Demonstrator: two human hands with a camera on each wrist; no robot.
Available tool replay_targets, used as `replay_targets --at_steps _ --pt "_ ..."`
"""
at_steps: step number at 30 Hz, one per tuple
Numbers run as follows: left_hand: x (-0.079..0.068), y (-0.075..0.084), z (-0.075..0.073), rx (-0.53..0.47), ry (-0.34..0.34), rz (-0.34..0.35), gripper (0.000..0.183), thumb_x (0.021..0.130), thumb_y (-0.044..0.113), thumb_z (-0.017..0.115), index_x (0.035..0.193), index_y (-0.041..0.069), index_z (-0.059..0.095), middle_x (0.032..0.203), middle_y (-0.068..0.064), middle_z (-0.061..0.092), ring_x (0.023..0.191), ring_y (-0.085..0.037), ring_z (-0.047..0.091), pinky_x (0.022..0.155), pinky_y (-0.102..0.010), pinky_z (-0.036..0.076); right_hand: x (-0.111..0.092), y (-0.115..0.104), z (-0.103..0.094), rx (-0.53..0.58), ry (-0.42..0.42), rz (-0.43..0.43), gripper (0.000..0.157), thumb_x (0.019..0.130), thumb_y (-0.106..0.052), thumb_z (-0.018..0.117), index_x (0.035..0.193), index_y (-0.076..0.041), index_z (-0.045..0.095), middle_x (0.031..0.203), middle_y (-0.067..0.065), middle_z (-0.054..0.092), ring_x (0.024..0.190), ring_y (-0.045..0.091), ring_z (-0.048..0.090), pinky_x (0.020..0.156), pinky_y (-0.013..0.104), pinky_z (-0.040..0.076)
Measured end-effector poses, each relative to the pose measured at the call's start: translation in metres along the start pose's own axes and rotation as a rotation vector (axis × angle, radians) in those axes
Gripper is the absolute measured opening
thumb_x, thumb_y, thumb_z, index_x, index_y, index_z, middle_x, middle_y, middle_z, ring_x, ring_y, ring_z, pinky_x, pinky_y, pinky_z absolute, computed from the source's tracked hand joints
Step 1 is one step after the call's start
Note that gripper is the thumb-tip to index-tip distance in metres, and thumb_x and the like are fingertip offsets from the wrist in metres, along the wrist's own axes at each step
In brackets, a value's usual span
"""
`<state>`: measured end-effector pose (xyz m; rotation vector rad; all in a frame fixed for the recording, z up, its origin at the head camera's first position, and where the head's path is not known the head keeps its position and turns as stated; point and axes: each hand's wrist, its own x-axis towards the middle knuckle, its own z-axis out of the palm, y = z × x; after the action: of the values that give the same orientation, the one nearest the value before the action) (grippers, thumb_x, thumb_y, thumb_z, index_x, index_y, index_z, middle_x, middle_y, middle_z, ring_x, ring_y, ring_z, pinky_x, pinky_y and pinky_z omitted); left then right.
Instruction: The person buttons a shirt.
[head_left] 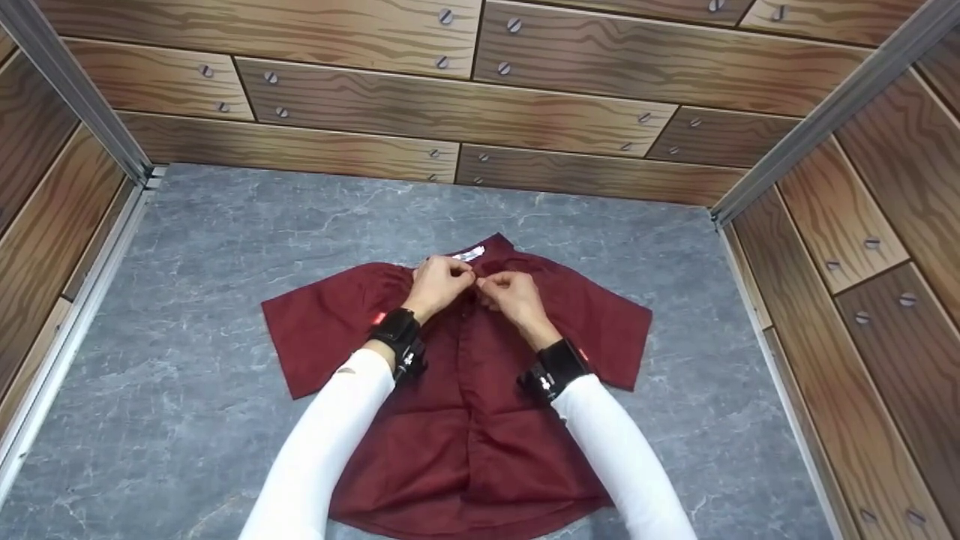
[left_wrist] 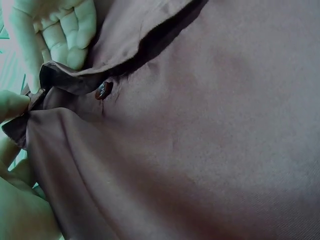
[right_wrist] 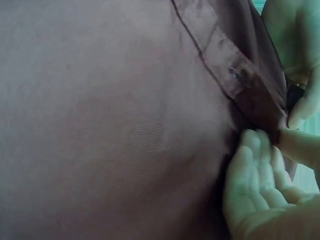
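A dark red short-sleeved button-up shirt (head_left: 431,375) lies spread front side up, collar away from me. Near its collar, my left hand (head_left: 441,285) pinches the upper edge of the front placket. My right hand (head_left: 517,296) pinches the fabric right beside it, the two hands' fingertips nearly meeting. A small dark button (left_wrist: 103,90) shows on the cloth just below the pinched spot in the left wrist view. In the right wrist view, the placket (right_wrist: 235,75) runs up to my fingers. What exactly lies between the fingertips is hidden.
A white label (head_left: 469,254) shows inside the collar. The shirt lies on a grey marbled surface (head_left: 187,420). Wood-patterned panels (head_left: 360,97) wall it in at the back and both sides, with metal rails along the corners.
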<state>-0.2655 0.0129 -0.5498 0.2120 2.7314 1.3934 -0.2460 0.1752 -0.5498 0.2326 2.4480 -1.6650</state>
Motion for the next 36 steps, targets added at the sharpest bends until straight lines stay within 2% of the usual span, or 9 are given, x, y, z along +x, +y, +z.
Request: replay_targets --at_steps 6,12,14,18,20,23,28,32,36 --pt "0.0006 0.0006 0.0001 -0.041 -0.014 -0.032 0.019 0.079 0.022 0.066 0.092 0.016 0.078 0.099 0.003 0.074 0.097 -0.016 0.066 0.091 -0.034 0.046 -0.0007 0.0000 0.0011 0.038 -0.037 -0.006 0.014 0.090 -0.011 0.065 0.094 0.002 0.071 0.083 0.010 0.073 0.070 0.017 0.068 0.066 0.027 0.054" --pt "0.0014 0.0001 -0.0038 -0.068 -0.085 -0.013 0.020 0.080 0.015 0.065 0.096 0.009 0.075 0.098 -0.003 0.072 0.094 -0.018 0.061 0.088 -0.032 0.046 -0.0013 0.0028 0.0019 0.072 -0.050 -0.045 0.012 0.090 -0.008 0.065 0.095 0.003 0.068 0.084 0.010 0.070 0.072 0.014 0.065 0.067 0.025 0.051" --pt "0.0008 0.0003 -0.0054 -0.041 -0.115 0.018 0.019 0.082 0.015 0.064 0.099 0.009 0.073 0.099 -0.005 0.070 0.094 -0.020 0.060 0.088 -0.034 0.046 -0.0014 0.0043 0.0020 0.091 -0.049 -0.045 0.012 0.090 -0.007 0.065 0.096 0.003 0.068 0.084 0.009 0.070 0.074 0.014 0.065 0.069 0.025 0.051" --pt "0.0001 0.0016 -0.0059 0.081 -0.162 0.085 0.016 0.089 0.017 0.058 0.102 0.013 0.066 0.099 -0.003 0.071 0.098 -0.022 0.062 0.092 -0.044 0.038 -0.0009 0.0058 0.0019 0.120 -0.042 -0.052 0.013 0.090 -0.006 0.065 0.098 0.004 0.066 0.084 0.011 0.069 0.075 0.015 0.064 0.071 0.026 0.051" --pt "0.0000 0.0030 -0.0055 0.133 -0.165 0.105 0.014 0.092 0.018 0.057 0.103 0.013 0.063 0.099 -0.003 0.070 0.100 -0.023 0.063 0.091 -0.047 0.034 -0.0003 0.0056 0.0019 0.119 -0.035 -0.060 0.012 0.090 -0.006 0.065 0.097 0.004 0.067 0.083 0.011 0.069 0.074 0.015 0.064 0.070 0.026 0.052" --pt "0.0001 0.0053 -0.0049 0.157 -0.158 0.110 0.012 0.093 0.018 0.056 0.103 0.013 0.061 0.098 -0.004 0.068 0.101 -0.025 0.061 0.091 -0.047 0.029 0.0006 0.0045 0.0017 0.103 -0.024 -0.066 0.012 0.090 -0.007 0.066 0.097 0.002 0.067 0.082 0.011 0.070 0.072 0.015 0.065 0.068 0.026 0.052" --pt "0.0005 0.0063 -0.0038 0.072 -0.127 0.082 0.013 0.091 0.015 0.059 0.104 0.014 0.058 0.096 -0.003 0.067 0.100 -0.023 0.059 0.094 -0.047 0.027 0.0012 0.0024 -0.0001 0.085 -0.028 -0.056 0.014 0.090 -0.009 0.066 0.098 0.002 0.068 0.084 0.012 0.070 0.073 0.015 0.066 0.069 0.028 0.053" --pt "0.0004 0.0052 -0.0030 -0.037 -0.102 0.065 0.023 0.088 0.011 0.061 0.110 0.014 0.053 0.101 -0.003 0.070 0.104 -0.022 0.060 0.098 -0.049 0.025 0.0012 0.0019 -0.0014 0.084 -0.042 -0.045 0.015 0.090 -0.011 0.066 0.098 0.001 0.068 0.085 0.011 0.070 0.074 0.016 0.066 0.070 0.028 0.053" --pt "0.0008 0.0044 -0.0026 -0.077 -0.096 0.051 0.032 0.086 0.011 0.061 0.117 0.012 0.050 0.106 -0.005 0.071 0.109 -0.023 0.059 0.100 -0.051 0.023 0.0002 0.0020 -0.0023 0.089 -0.051 -0.026 0.016 0.090 -0.012 0.066 0.098 0.001 0.069 0.083 0.009 0.070 0.073 0.015 0.067 0.069 0.028 0.054"
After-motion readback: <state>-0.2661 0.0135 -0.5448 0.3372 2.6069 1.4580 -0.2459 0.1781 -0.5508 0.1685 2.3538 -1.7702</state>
